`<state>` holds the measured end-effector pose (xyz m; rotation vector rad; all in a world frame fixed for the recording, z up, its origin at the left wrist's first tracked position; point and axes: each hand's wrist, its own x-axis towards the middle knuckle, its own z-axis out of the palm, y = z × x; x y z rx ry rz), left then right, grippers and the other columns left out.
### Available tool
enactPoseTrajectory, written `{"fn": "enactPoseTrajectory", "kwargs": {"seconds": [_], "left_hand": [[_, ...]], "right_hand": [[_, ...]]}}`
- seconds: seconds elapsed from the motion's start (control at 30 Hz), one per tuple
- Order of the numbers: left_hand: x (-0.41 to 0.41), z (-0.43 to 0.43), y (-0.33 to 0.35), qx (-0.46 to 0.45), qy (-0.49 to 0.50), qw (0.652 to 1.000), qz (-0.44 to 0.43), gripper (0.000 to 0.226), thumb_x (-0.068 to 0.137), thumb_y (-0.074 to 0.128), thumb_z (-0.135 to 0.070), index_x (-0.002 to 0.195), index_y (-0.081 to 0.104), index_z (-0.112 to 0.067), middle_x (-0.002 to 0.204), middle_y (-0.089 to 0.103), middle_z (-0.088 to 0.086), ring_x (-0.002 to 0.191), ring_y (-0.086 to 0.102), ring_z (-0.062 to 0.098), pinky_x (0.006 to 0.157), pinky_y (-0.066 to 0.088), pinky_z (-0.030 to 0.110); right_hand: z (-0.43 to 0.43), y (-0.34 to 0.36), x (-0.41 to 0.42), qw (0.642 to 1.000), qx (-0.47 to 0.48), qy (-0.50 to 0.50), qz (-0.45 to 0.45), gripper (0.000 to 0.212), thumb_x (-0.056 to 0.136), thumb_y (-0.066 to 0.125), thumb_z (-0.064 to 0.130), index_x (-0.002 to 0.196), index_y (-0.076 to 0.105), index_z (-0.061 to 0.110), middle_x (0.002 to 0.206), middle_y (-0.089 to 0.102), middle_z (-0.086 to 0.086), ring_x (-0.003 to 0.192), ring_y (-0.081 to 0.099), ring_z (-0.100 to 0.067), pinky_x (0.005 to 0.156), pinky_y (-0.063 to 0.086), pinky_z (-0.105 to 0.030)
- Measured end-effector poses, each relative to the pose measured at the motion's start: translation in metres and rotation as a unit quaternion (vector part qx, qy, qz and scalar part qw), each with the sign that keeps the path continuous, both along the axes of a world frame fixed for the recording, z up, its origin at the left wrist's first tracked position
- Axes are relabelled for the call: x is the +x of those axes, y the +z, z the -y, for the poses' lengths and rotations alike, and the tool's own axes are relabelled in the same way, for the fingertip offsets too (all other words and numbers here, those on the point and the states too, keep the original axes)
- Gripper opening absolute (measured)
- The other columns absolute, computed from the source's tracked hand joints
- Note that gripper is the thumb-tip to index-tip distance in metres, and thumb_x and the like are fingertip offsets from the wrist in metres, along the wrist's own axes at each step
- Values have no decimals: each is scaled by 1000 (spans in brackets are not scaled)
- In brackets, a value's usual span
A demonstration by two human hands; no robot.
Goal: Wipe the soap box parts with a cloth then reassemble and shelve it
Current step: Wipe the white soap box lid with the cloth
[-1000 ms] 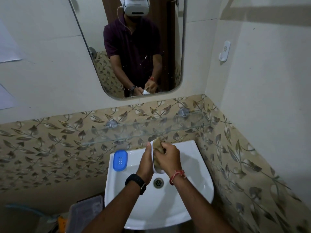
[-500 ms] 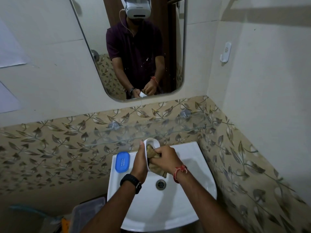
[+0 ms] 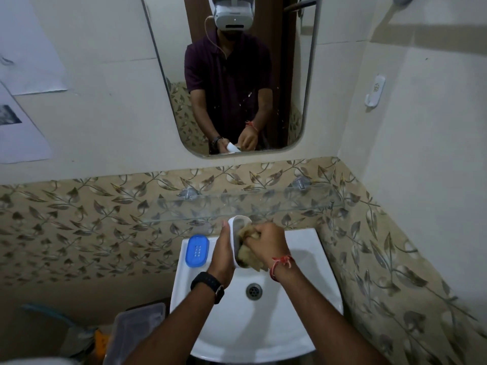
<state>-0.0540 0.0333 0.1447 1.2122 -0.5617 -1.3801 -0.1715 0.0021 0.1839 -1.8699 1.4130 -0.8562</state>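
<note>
Left hand: the left hand (image 3: 224,255) grasps the white soap box base (image 3: 238,224) from its left side, thumb lying along the far edge; a black wristwatch (image 3: 208,284) sits on that wrist.
White soap box base: held on edge above the far half of the sink, its hollow side turned to the right, one rounded end pointing far and up toward the shelf.
Right hand: the right hand (image 3: 266,241) is curled round a bunched tan cloth (image 3: 247,250) and presses it into the hollow of the base; a red thread bracelet (image 3: 280,263) circles the wrist.
Cloth: mostly inside the base, with a loose fold hanging out at the near end.
Blue soap box part: the blue perforated piece (image 3: 197,250) lies flat on the far left corner of the white sink (image 3: 303,259), just left of the left hand and apart from it.
Drain: the metal drain (image 3: 254,291) shows near of both hands, between the forearms.
Glass shelf: a clear shelf (image 3: 263,204) runs along the leaf-patterned tiles just beyond the hands.
Mirror: the wall mirror (image 3: 232,75) above reflects the person holding the white piece.
Right wall: a white hook (image 3: 374,93) is fixed there.
Near left: a clear plastic lid (image 3: 137,330) lies below the sink's edge.
</note>
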Motion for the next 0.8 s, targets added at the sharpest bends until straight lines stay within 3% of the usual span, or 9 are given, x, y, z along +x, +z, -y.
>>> {"fn": "enactPoseTrajectory", "kwargs": {"seconds": [0.07, 0.13, 0.27, 0.33, 0.43, 0.5, 0.63, 0.7, 0.8], "left_hand": [[-5, 0, 0, 0, -4, 1000, -2, 65, 96, 31, -70, 104, 80, -28, 107, 79, 6, 96, 76, 16, 65, 61, 29], [-5, -1, 1, 1, -1, 1000, -4, 64, 98, 32, -67, 100, 82, -27, 108, 79, 7, 97, 76, 16, 66, 61, 28], [8, -3, 4, 15, 16, 1000, -4, 71, 97, 32, -71, 116, 73, -16, 110, 77, 15, 100, 75, 26, 71, 63, 37], [6, -5, 6, 6, 4, 1000, 0, 72, 97, 29, -71, 119, 72, -18, 114, 76, 14, 106, 73, 27, 77, 63, 40], [-7, -6, 9, -8, -6, 1000, 13, 63, 99, 30, -67, 111, 76, -26, 110, 78, 7, 101, 75, 18, 69, 62, 31], [-8, -6, 9, -8, -5, 1000, 4, 63, 100, 30, -66, 116, 74, -24, 111, 78, 7, 100, 75, 18, 66, 61, 30], [4, -7, 10, -1, -4, 1000, -27, 68, 96, 32, -70, 112, 76, -20, 111, 77, 15, 97, 76, 26, 68, 63, 38], [9, -6, 8, -25, -5, 999, -37, 66, 95, 33, -69, 129, 67, -24, 119, 75, 12, 106, 73, 26, 74, 63, 38], [12, -4, 9, -49, 43, 997, -46, 51, 98, 47, -58, 143, 47, -32, 134, 61, 13, 119, 65, 34, 86, 61, 46]], "right_hand": [[-3, 1, 9, 994, -26, -54, 93, 36, 86, 65, 18, 52, 55, 9, 49, 49, 0, 48, 43, -7, 46, 33, -20], [-7, 2, 14, 991, -28, -5, 127, 46, 89, 66, 24, 48, 45, 17, 44, 41, 8, 43, 37, 0, 44, 30, -11], [-2, 6, 2, 987, 38, 147, -53, 34, 76, 67, 12, 46, 56, 22, 44, 50, 10, 45, 48, 1, 48, 37, -15], [2, 8, 1, 994, -1, 81, -72, 34, 76, 65, 11, 46, 52, 21, 46, 47, 8, 47, 44, -4, 47, 33, -19], [-1, 13, 12, 997, -55, -22, 46, 32, 85, 63, 15, 53, 60, 9, 50, 54, -2, 50, 48, -10, 48, 36, -21], [-2, 13, 15, 996, -55, 22, 68, 35, 88, 62, 15, 54, 57, 11, 50, 50, 3, 48, 45, -3, 48, 35, -15], [-1, 13, -5, 981, 69, 183, -13, 40, 78, 63, 7, 46, 62, 31, 47, 57, 13, 48, 52, 8, 52, 39, -13], [3, 7, -18, 990, 74, 116, 38, 25, 80, 65, 14, 60, 72, 28, 59, 68, 8, 61, 61, 1, 59, 49, -18], [7, -8, -34, 959, 109, -58, 254, 8, 85, 67, 13, 83, 75, 16, 83, 76, -8, 87, 72, -27, 79, 61, -43]]}}
